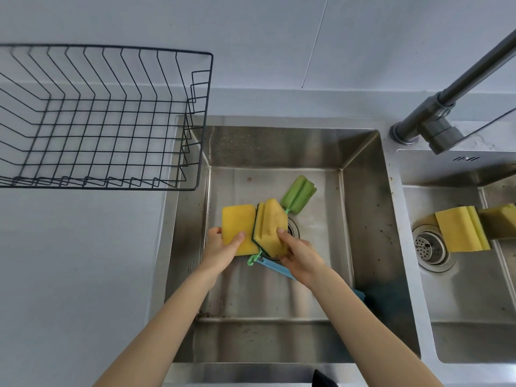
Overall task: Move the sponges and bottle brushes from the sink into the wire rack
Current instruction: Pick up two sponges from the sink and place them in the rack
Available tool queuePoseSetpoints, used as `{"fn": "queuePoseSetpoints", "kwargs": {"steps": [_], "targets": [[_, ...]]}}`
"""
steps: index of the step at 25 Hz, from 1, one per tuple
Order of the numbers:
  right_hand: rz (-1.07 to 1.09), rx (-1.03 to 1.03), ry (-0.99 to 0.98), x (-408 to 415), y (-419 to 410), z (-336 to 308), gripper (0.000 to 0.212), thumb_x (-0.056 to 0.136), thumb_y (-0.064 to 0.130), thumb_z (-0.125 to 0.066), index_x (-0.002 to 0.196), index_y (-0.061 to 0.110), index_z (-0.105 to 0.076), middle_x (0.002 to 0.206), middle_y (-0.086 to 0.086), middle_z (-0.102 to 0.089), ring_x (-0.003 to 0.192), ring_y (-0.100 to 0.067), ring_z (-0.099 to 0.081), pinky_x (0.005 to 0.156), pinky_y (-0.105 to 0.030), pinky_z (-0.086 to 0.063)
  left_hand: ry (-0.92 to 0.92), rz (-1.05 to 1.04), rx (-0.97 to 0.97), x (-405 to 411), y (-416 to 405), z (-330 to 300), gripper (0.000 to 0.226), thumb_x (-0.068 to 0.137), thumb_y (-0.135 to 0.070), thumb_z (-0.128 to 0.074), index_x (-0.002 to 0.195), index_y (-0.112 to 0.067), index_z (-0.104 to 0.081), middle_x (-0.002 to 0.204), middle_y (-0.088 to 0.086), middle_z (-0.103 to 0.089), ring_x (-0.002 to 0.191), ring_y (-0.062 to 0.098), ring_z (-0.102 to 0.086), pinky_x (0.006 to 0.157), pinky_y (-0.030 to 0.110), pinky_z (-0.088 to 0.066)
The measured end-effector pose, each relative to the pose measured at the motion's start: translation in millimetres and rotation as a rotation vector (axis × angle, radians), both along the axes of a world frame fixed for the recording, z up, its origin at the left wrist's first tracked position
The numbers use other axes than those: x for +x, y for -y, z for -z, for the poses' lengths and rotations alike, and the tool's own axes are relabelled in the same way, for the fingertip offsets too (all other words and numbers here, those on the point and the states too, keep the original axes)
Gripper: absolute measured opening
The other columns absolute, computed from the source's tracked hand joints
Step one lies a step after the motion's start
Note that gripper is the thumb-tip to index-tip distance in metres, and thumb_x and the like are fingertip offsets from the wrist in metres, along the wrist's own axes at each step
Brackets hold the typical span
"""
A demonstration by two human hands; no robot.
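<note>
Inside the left sink basin (360, 208) my left hand (222, 248) grips a flat yellow sponge (238, 223). Beside it my right hand (300, 254) holds a second yellow sponge (272, 226) with a dark green scrub side, tilted on edge. Under them lies a green bottle brush (298, 194), its foam head pointing to the back right and its hooked handle end showing below the sponges. A blue brush handle (275, 268) runs under my right hand, its dark head partly hidden by my forearm. The black wire rack (205, 113) stands with nothing in it on the counter at the left.
A grey faucet (435, 118) rises at the back right between the basins. The right basin (463, 303) holds a yellow sponge (460, 229), another (499, 220) at the frame edge, and a drain strainer (430, 245). Grey countertop (83, 261) surrounds the rack.
</note>
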State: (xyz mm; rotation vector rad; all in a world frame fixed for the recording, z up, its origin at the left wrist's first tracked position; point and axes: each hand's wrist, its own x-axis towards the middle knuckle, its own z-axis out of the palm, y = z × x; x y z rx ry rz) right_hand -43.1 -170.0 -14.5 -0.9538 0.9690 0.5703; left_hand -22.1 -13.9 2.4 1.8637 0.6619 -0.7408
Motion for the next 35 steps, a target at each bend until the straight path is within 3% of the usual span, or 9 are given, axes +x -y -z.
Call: {"fn": "queuePoseSetpoints", "kwargs": {"steps": [4,7,10,13,16,20,26,29,35], "targets": [[0.053,-0.063,0.068,-6,7,-11,0.047,0.089,0.015,-0.059,0.129,-0.005,-0.047,0.122,-0.017,-0.059,0.089,-0.019,-0.059,0.071,-0.026,-0.050,0.031,0.025,-0.016,-8,2,-9,0.055,0.089,-0.032,-0.055,0.132,-0.009,-0.030,0.133,0.010,-0.046,0.119,0.026,-0.049,0.094,0.031,-0.040],[0.080,-0.123,0.119,-13,12,-26,0.045,0.088,0.013,-0.060,0.130,-0.001,-0.048,0.124,-0.016,-0.058,0.085,-0.016,-0.059,0.062,-0.022,-0.046,0.065,0.029,-0.030,-15,2,-18,0.054,0.088,-0.032,-0.055,0.131,-0.010,-0.032,0.135,0.011,-0.046,0.119,0.028,-0.050,0.101,0.040,-0.044],[0.089,-0.186,0.184,-22,16,-40,0.049,0.086,0.010,-0.062,0.131,-0.001,-0.046,0.129,-0.018,-0.055,0.099,-0.022,-0.057,0.068,-0.023,-0.048,0.132,0.028,-0.031,-23,0,-33,0.052,0.089,-0.032,-0.054,0.132,-0.011,-0.034,0.135,0.011,-0.048,0.118,0.028,-0.052,0.098,0.040,-0.045],[0.070,-0.282,0.246,-29,17,-52,0.050,0.084,0.011,-0.065,0.129,0.001,-0.046,0.133,-0.017,-0.052,0.116,-0.028,-0.053,0.096,-0.035,-0.046,0.201,0.018,-0.038,-32,-5,-49,0.053,0.089,-0.033,-0.054,0.132,-0.011,-0.035,0.134,0.011,-0.049,0.118,0.027,-0.051,0.094,0.036,-0.043],[0.072,-0.330,0.296,-37,14,-68,0.052,0.083,0.013,-0.067,0.129,0.003,-0.046,0.133,-0.017,-0.052,0.121,-0.030,-0.051,0.107,-0.042,-0.041,0.262,0.025,-0.034,-42,-14,-62,0.053,0.088,-0.035,-0.055,0.132,-0.013,-0.036,0.133,0.011,-0.050,0.117,0.027,-0.052,0.098,0.040,-0.044],[0.078,-0.338,0.356,-44,3,-86,0.051,0.084,0.015,-0.066,0.129,0.005,-0.046,0.133,-0.015,-0.052,0.122,-0.029,-0.051,0.107,-0.040,-0.041,0.358,0.040,-0.019,-50,-31,-79,0.052,0.086,-0.037,-0.056,0.129,-0.012,-0.039,0.130,0.010,-0.053,0.105,0.021,-0.054,0.097,0.041,-0.047],[0.075,-0.318,0.412,-47,-30,-106,0.049,0.085,0.019,-0.063,0.130,0.006,-0.047,0.128,-0.011,-0.055,0.118,-0.026,-0.052,0.107,-0.041,-0.041,0.578,0.154,0.099,-61,-60,-105,0.049,0.087,-0.035,-0.056,0.127,-0.009,-0.043,0.126,0.009,-0.055,0.099,0.013,-0.049,0.079,0.024,-0.040],[0.081,-0.306,0.437,-43,-45,-116,0.044,0.087,0.020,-0.062,0.127,0.008,-0.050,0.124,-0.009,-0.057,0.117,-0.026,-0.053,0.108,-0.043,-0.041,0.639,0.130,0.112,-57,-78,-117,0.048,0.086,-0.035,-0.057,0.125,-0.009,-0.044,0.126,0.010,-0.054,0.101,0.018,-0.053,0.072,0.020,-0.040],[0.101,-0.285,0.528,-29,-73,-136,0.038,0.087,0.017,-0.062,0.122,0.006,-0.053,0.112,-0.006,-0.059,0.103,-0.019,-0.055,0.095,-0.032,-0.042,0.738,0.073,0.120,-35,-120,-135,0.051,0.082,-0.038,-0.062,0.122,-0.010,-0.047,0.125,0.009,-0.055,0.101,0.022,-0.055,0.077,0.027,-0.040]]}}
